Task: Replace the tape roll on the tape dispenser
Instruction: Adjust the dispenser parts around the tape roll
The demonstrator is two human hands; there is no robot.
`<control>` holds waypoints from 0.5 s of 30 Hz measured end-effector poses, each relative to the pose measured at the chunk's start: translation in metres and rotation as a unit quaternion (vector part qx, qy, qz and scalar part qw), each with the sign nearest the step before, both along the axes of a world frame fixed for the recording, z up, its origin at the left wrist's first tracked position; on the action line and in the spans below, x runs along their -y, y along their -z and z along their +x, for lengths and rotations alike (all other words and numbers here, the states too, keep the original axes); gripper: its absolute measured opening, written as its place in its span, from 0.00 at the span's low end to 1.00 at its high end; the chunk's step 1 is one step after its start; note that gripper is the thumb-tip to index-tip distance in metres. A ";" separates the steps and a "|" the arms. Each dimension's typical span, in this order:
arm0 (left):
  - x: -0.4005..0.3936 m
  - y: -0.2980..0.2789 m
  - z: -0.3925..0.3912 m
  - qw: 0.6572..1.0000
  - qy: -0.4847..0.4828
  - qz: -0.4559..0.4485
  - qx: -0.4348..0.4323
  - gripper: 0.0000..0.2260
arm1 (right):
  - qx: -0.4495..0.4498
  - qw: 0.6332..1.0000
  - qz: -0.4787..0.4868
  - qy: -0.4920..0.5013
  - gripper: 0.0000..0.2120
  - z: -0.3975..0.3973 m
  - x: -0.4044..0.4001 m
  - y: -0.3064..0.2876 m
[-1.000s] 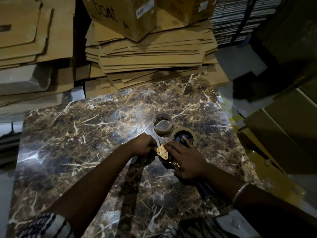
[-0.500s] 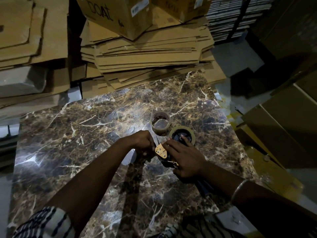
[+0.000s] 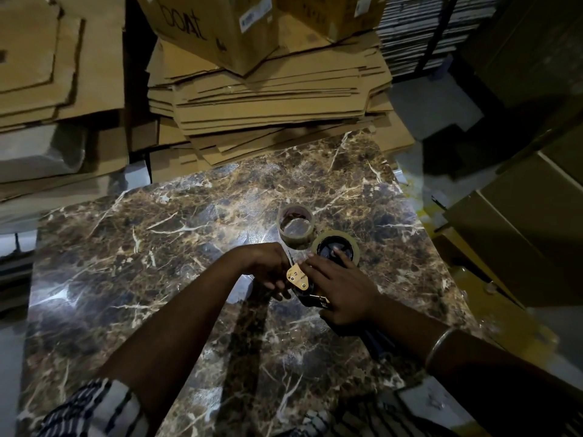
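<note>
Setting: dim storeroom; we see one brown marble desk [image 3: 132,279] with flattened cardboard sheets [image 3: 268,99] stacked behind it.
Boxes: two cardboard boxes [image 3: 217,23] sit on that stack, one lettered "boat".
Tape rolls: we count two. One tape roll [image 3: 335,249] is mounted on the dispenser; one nearly bare roll [image 3: 295,226] stands just beside it, farther from us, on the desk.
Tape dispenser: one tape dispenser [image 3: 298,279] lies on the desk between our hands, its brass-coloured plate facing up.
Right hand: our right hand [image 3: 342,288] lies over the dispenser body with fingers mostly straight, one fingertip reaching into the core of the mounted roll; we cannot tell whether the thumb wraps the body.
Left hand: our left hand [image 3: 268,266] is curled against the dispenser's plate end; what the fingers pinch there is too dark for us to tell.
Wrist: one metal bangle [image 3: 440,345] on the right forearm.
Sleeves: striped fabric [image 3: 91,408] at the lower edge.
</note>
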State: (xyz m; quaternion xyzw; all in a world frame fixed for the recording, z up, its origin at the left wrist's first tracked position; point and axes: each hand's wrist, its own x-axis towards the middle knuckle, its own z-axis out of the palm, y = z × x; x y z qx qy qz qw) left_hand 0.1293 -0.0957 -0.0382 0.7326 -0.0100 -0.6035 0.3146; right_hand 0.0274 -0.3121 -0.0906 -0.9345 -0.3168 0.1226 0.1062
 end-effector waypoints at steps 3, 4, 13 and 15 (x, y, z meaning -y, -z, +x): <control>0.001 -0.002 -0.005 0.999 -0.042 -0.009 -0.017 0.12 | -0.002 1.000 -0.006 -0.001 0.51 0.000 -0.001 0.000; 0.002 -0.001 -0.005 0.999 -0.047 0.003 0.005 0.10 | -0.001 1.000 -0.007 0.000 0.51 0.000 -0.001 0.000; -0.015 0.018 -0.016 0.987 -0.147 -0.046 0.038 0.07 | 0.010 1.000 0.001 -0.001 0.51 -0.001 0.000 0.002; -0.016 0.018 -0.019 0.985 -0.159 -0.063 0.026 0.08 | 0.014 1.000 0.001 -0.003 0.51 -0.001 -0.001 0.002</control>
